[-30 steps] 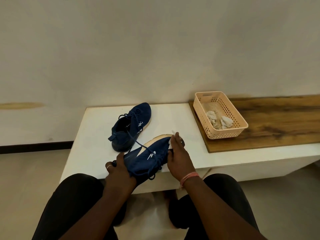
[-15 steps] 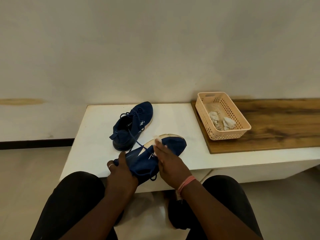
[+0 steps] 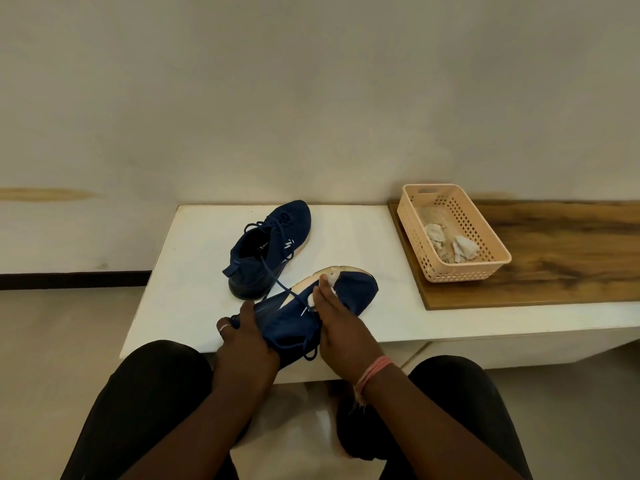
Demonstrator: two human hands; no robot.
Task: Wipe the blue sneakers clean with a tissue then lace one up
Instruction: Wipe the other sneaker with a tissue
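Wiping underway on the nearer blue sneaker (image 3: 311, 313), tilted on its side at the front edge of the white worktop (image 3: 180, 271), pale sole rim turned up and away. Right hand (image 3: 341, 327) pressing a crumpled tissue (image 3: 333, 276) against the upper near the sole edge, fingers folded over the wad, so that grip closed on the tissue. Compared with a second ago, moved back from the toe toward the midfoot, then forward a little again: a back-and-forth stroke along the side. Left hand (image 3: 246, 344) clasped round the heel end just as before, steadying, grip closed on the shoe. Sneaker itself hardly shifted across the three moments.

Second blue sneaker (image 3: 270, 247) standing upright behind, just beyond the first, laces loose, untouched throughout. Peach basket (image 3: 498, 258) on the wooden board (image 3: 571, 251) to the right, holding used tissue scraps (image 3: 450, 242).

Likely meaning: still within the cleaning phase, one flank of one shoe covered; remaining sides, the other shoe and all lacing probably yet to come
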